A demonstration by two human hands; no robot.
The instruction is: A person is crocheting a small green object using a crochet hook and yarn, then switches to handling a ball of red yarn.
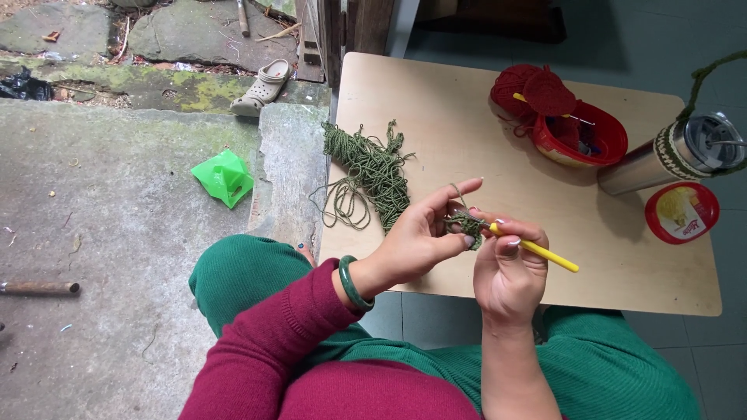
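Two hands meeting over near edge of wooden table (467,148), just past the knees. Left hand (420,237) closed in a pinch on small green crochet piece (467,225), thumb and fingers curled around it, index finger raised with a yarn strand looped over it. Right hand (506,272) closed around yellow crochet hook (537,250), pencil-style grip. Hook long axis running from upper left to lower right: tip buried in the green piece at left end, handle sticking out right past the knuckles. Green piece sitting between both hands, touching both; left hand slightly farther and left of it, right hand nearer and right. Working strand trailing far-left toward loose green yarn pile (369,175) on table's left side, well apart from hands. Red yarn ball (533,89) and red bowl (580,136) at far right, steel tumbler (669,155) and red lid (683,211) further right, none within reach of the grip. Green bangle (352,284) on left wrist.
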